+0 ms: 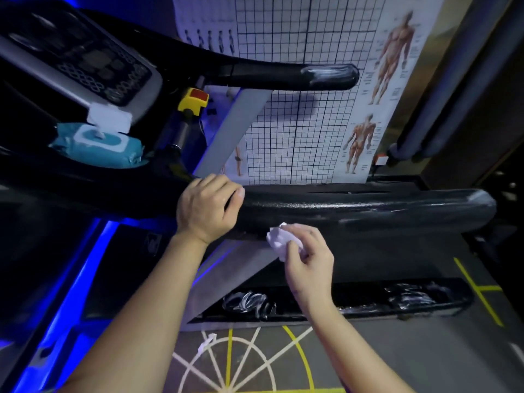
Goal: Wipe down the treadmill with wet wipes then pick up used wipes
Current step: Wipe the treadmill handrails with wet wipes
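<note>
The right hand (307,259) pinches a crumpled white wipe (279,241), its grip closed round the wad, which sits just under the treadmill's near handrail (368,214) and looks to touch its lower edge. The left hand (208,207) wraps over the same handrail nearer the console (85,66), fingers curled across the top. The handrail's long axis runs from the left hand out to its rounded free end, so the stretch left to wipe (a judgement, from the task) lies beyond the wipe, away from the console. The right hand is the nearer of the 2 to it, and a stroke would go along the bar, not across. A teal pack of wipes (99,146), flap up and 1 sheet poking out, rests beyond the handrail, below the console. A white scrap (207,343) lies on the floor (397,350) on the handrail's near side; I cannot tell whether it is a used wipe. The poster (312,123) behind the handrail shows a grid and muscle figures, its lettering too small to read; no brand is legible on the pack
</note>
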A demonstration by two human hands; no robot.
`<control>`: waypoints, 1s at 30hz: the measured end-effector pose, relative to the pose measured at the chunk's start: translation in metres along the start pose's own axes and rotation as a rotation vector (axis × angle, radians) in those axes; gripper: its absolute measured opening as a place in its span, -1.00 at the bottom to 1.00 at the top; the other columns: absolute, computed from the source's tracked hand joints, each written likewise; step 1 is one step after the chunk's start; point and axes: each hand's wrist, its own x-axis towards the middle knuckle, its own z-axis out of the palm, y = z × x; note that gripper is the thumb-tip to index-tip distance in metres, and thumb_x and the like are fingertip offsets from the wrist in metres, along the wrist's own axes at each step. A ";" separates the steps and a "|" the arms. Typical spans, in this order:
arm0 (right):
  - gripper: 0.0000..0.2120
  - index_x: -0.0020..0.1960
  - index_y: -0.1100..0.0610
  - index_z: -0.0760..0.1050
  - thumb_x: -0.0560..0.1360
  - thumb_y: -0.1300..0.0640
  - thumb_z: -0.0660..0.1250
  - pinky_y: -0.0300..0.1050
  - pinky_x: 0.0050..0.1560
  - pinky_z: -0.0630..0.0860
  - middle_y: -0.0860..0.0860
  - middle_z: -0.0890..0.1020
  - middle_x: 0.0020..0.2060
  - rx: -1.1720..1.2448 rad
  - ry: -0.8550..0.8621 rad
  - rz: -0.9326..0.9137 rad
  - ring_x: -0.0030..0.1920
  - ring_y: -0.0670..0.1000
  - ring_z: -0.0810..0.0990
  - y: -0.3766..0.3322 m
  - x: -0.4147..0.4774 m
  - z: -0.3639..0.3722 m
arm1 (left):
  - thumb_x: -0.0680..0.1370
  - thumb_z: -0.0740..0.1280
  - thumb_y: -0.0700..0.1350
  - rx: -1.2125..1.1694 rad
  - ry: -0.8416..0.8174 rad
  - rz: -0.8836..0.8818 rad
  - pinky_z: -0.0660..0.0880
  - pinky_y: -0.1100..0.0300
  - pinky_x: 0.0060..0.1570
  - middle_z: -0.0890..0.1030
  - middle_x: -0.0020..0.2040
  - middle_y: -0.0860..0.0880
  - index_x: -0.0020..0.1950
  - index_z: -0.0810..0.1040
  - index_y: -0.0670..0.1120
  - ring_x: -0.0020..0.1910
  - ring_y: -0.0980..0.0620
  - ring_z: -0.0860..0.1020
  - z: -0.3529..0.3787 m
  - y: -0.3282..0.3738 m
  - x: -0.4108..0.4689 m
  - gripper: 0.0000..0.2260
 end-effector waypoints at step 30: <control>-0.73 -0.01 0.24 0.57 0.34 0.45 0.42 0.00 -0.23 0.58 0.01 0.50 0.08 -0.554 -0.192 -0.449 0.02 0.12 0.53 0.029 -0.029 0.093 | 0.56 0.29 -0.12 0.252 0.135 0.075 0.35 -0.11 -0.17 0.56 -0.05 -0.18 -0.05 0.59 -0.13 -0.13 -0.22 0.48 -0.040 -0.110 -0.023 -0.88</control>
